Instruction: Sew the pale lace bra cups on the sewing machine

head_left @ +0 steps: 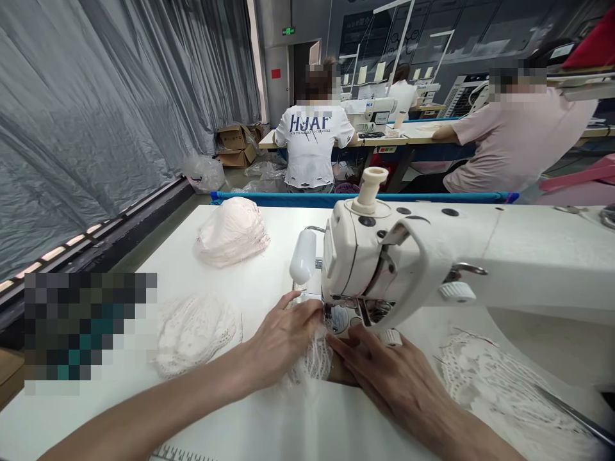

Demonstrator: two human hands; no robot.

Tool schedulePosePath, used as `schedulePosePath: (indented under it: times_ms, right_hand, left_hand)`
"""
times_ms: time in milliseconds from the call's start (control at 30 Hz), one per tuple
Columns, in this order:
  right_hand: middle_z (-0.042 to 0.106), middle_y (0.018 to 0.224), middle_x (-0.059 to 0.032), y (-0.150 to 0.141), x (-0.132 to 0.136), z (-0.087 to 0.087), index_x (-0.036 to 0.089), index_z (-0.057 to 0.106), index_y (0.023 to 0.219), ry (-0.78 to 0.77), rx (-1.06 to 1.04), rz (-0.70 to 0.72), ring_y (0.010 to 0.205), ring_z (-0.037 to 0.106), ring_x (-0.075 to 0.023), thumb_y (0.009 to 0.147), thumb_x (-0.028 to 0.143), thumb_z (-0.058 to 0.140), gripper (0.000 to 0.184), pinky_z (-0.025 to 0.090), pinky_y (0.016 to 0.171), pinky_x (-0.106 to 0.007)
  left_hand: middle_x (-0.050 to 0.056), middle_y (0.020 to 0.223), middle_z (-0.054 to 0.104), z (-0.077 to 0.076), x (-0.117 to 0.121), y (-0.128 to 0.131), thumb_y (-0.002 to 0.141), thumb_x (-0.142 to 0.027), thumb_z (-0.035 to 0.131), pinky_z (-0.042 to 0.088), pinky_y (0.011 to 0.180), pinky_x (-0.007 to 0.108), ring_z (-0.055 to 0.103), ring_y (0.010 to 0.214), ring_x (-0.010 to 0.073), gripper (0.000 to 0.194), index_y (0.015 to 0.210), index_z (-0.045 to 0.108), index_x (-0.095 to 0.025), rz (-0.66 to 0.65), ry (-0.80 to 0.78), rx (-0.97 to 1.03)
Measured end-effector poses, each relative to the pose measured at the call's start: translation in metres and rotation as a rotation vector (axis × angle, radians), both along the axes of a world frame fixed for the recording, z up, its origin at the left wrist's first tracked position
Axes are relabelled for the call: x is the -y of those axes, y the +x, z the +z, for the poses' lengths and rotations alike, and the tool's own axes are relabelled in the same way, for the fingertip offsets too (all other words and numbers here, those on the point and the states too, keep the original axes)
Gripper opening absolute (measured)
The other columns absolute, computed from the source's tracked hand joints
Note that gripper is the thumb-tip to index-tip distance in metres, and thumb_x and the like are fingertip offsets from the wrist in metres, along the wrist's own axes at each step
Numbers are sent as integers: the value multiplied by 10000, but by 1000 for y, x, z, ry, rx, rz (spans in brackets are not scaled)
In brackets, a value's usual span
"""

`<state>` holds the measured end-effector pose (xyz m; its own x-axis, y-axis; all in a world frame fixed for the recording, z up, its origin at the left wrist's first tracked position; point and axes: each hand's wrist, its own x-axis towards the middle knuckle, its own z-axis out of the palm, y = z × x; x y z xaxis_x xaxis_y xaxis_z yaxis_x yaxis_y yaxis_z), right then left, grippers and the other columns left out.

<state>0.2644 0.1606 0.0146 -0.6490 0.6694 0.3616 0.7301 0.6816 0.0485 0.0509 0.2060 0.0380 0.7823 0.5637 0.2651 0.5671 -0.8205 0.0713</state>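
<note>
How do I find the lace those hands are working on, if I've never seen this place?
Start at the big white sewing machine on the white table. Look below its left end, between the left hand and the right hand. The lace there has the left hand on it; the lace piles to either side have no hand on them.

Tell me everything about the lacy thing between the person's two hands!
The lace piece is whitish and thin-looking, full of little holes. It lies loosely bunched on the white table, its far end by the sewing machine, partly hidden. The left hand covers some of it; the right hand is at its right edge.
</note>
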Motion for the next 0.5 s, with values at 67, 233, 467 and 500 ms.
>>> schedulePosePath:
  times_ms: [67,233,467,500]
  right_hand:
    - [629,850,-51,0,-1,1,224,502,1240,7,11,-5,518,523,-122,906,133,345,380,280,488,-281]
    - [609,825,-43,-2,-3,5,231,517,1220,49,-29,-7,514,506,-114,913,122,322,380,302,501,-270]
    - [604,787,-37,-4,-3,6,249,537,1197,77,-39,-16,512,507,-120,902,124,338,377,348,515,-265]
    - [606,784,-37,-4,-3,6,249,537,1197,78,-37,-16,503,501,-119,901,124,339,378,347,512,-265]
  left_hand:
    - [69,1079,561,0,-4,0,864,-54,309,283,1067,398,596,865,137,281,1073,475,-144,-3,-44,-10]
    - [110,1134,507,2,-16,-3,816,-55,370,227,1101,429,578,949,174,322,1126,406,-135,-78,-155,-67]
    - [124,1168,490,7,-22,-5,793,-50,387,264,1081,468,440,1211,238,358,1130,376,-171,-129,-293,-66]
    - [126,1162,493,8,-23,-5,791,-48,388,262,1082,471,428,1223,240,352,1120,381,-171,-136,-300,-63]
